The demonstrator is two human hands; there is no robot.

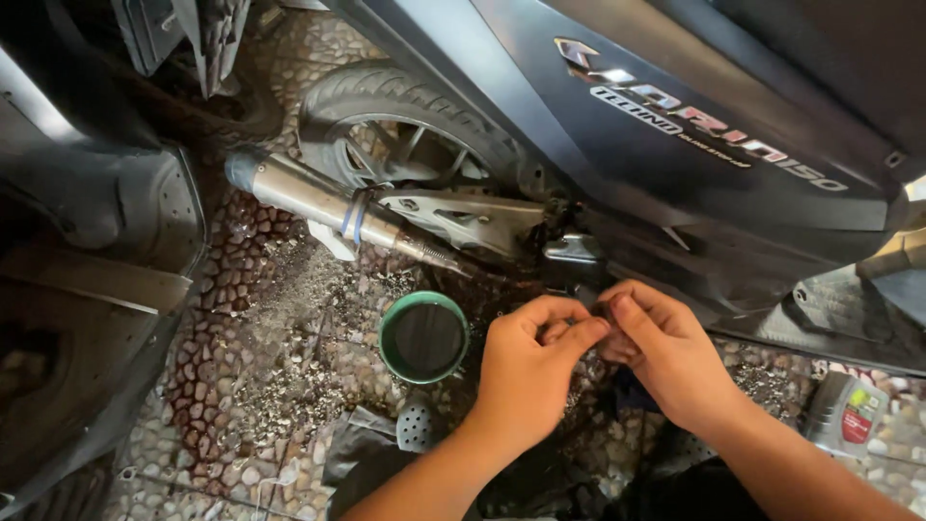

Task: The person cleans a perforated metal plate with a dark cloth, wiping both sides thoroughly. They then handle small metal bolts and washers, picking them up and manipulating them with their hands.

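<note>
Both hands meet fingertip to fingertip just under the scooter's engine area, pinching a small dark part (600, 314) between them. The left hand (529, 362) curls its thumb and forefinger in from one side, and the right hand (666, 352) closes thumb and fingers on it from the other, so the piece sits clamped between both, held up off the ground. It is too small and shadowed to say what it is; it may be a cap or plug.

Just above the pinch sits a black engine casing (574, 256) tucked beneath the dark body panel (694, 183), close enough that the fingers work almost against it. Left of the grip, near the left hand's knuckles, a green-rimmed bowl (422, 337) stands on the pebbled floor (260, 367), set below the engine side as a catch pan would be. Farther up and left, the steel exhaust pipe (318, 201) runs past the rear wheel (405, 135). Well off to the right of the grip, a grey bottle (847, 413) lies by the floorboard edge.
</note>
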